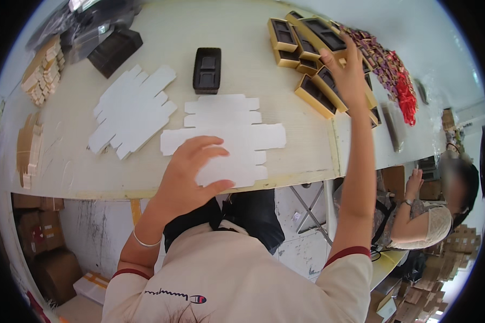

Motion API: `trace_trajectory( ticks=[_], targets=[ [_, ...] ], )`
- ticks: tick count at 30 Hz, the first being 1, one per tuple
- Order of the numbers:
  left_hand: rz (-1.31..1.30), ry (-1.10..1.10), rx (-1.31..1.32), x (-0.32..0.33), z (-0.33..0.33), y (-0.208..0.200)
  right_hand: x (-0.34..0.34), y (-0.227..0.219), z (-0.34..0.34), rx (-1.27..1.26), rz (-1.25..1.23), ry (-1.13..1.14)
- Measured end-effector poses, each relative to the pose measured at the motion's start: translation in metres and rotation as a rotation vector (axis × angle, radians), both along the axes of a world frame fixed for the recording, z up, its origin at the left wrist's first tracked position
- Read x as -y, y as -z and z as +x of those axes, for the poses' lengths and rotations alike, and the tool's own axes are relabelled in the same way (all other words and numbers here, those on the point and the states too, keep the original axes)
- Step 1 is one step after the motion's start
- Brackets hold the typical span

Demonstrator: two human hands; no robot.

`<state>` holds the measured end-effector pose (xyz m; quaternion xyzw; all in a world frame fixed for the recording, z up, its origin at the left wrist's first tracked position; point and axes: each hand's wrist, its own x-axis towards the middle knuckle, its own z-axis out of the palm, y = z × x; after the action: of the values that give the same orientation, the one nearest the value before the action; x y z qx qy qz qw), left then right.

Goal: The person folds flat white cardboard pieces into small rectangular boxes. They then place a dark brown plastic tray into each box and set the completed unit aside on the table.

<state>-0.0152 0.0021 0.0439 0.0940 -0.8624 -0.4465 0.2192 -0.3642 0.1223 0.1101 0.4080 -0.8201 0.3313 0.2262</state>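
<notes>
Holding the left hand (193, 169) loosely curved, with thumb and fingers apart, over the lower left of a flat white notched cardboard blank (226, 129), spread beneath on the pale table (164, 32). Reaching the right hand (352, 72), with fingers splayed, over clustered gold-walled, dark-lined rectangular boxes (323, 83), lying beneath and around; cannot tell whether touching any.

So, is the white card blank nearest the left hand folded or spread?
Spread: the white card blank lies flat on the table, its flaps reaching outward.

brown cartons (49, 230) left, a co-worker (415, 227) right
</notes>
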Motion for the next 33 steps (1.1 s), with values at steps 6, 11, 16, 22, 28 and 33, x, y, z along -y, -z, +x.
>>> trace_trajectory(
  ticks=[6,11,16,22,28,33],
  targets=[
    [-0.452,-0.052,0.149,-0.003,0.022,0.022,-0.008,0.030,0.070,0.002,0.178,-0.430],
    [-0.462,0.042,0.047,-0.001,0.029,0.035,-0.058,0.086,0.187,-0.053,0.520,-0.766],
    [-0.327,0.040,0.161,-0.005,0.022,0.039,-0.064,0.111,0.197,0.481,0.222,-0.555],
    [-0.551,-0.085,0.035,-0.012,0.007,0.044,-0.051,0.112,0.201,-0.108,0.264,-0.487],
    [-0.448,0.022,0.046,-0.022,0.021,0.039,-0.064,0.121,0.212,-0.038,0.278,-0.647],
    [-0.398,0.082,0.150,-0.012,0.012,0.036,-0.047,0.112,0.211,0.015,0.299,-0.601]
  ],
)
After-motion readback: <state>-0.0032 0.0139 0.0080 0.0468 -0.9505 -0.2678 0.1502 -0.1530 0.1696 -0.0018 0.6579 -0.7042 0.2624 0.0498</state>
